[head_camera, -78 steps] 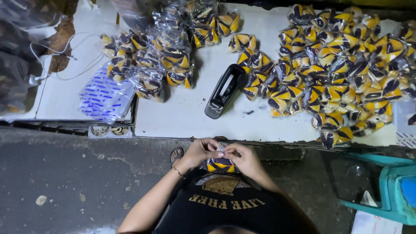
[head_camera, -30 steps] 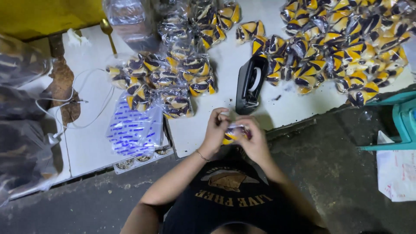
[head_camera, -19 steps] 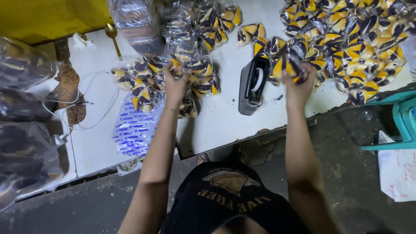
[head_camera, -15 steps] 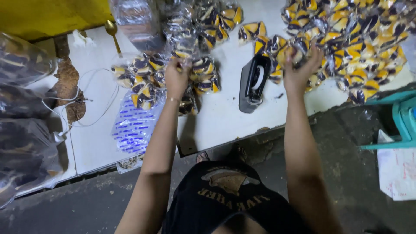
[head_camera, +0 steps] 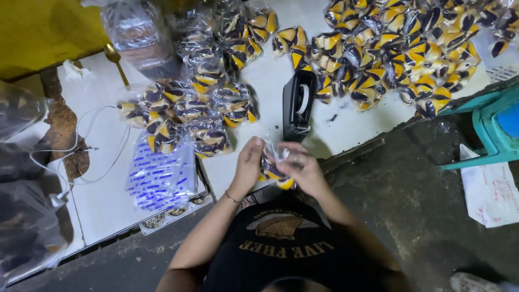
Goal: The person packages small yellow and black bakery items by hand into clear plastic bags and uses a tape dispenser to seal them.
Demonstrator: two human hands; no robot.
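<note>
Both hands meet just off the near edge of the white table [head_camera: 259, 167]. My left hand [head_camera: 248, 165] and my right hand [head_camera: 303, 167] hold between them a small clear bag with yellow and black pieces [head_camera: 274, 172]. A black tape dispenser [head_camera: 298, 105] stands on the table just beyond my hands. Filled clear bags of the same pieces [head_camera: 194, 113] lie to the left of it. A large heap of loose yellow and black pieces [head_camera: 400, 48] covers the far right of the table.
A stack of clear bags with blue print [head_camera: 159, 176] lies at the table's near left edge. A white cable [head_camera: 81, 151], a gold spoon [head_camera: 116, 62] and big plastic bags [head_camera: 21, 216] sit at the left. A teal stool [head_camera: 486, 130] and papers [head_camera: 492, 189] are at the right.
My hands had reached out, left to the filled bags and right to the loose heap. They have come back together near my body, holding a small bag with pieces.
</note>
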